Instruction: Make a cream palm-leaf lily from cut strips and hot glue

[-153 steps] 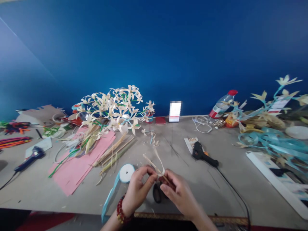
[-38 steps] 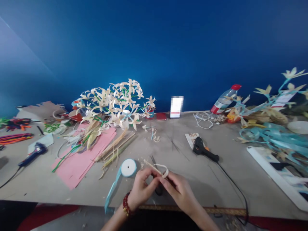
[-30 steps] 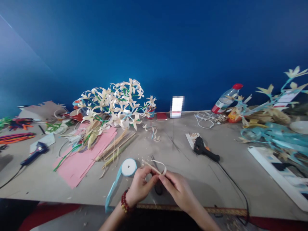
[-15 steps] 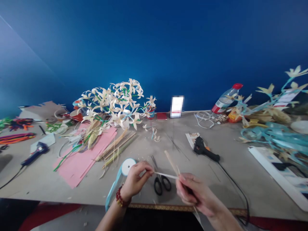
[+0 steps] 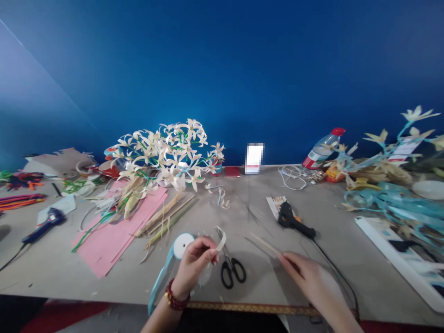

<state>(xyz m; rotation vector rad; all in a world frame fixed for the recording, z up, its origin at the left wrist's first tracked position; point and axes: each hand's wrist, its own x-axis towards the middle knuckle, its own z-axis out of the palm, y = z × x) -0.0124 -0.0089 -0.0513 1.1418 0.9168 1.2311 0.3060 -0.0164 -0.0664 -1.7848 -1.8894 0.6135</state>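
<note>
Between the thumb and fingers of my left hand (image 5: 199, 259) is a short curled pale strip (image 5: 222, 241). My right hand (image 5: 307, 273) is closed on the end of a long, thin straw-coloured strip (image 5: 265, 243), which points up and left; its exact material I cannot make out. Black-handled scissors (image 5: 233, 273) lie on the table between the hands, blades pointing away. Beside my left hand is a white roll (image 5: 183, 246) of light-blue ribbon (image 5: 163, 270), its loose end hanging over the table edge.
White flowers (image 5: 173, 152) with green stems stand at the back left, behind pink paper (image 5: 121, 240) and dried husk strips (image 5: 169, 217). A black glue gun (image 5: 294, 219) with a cord, a power strip (image 5: 398, 263) and a tilted bottle (image 5: 321, 152) are on the right. A blue glue gun (image 5: 45, 226) lies left.
A pale strip was stretched between both hands; now the hands are apart. My right hand has moved right with its strip, and the piece in my left hand curls upward.
</note>
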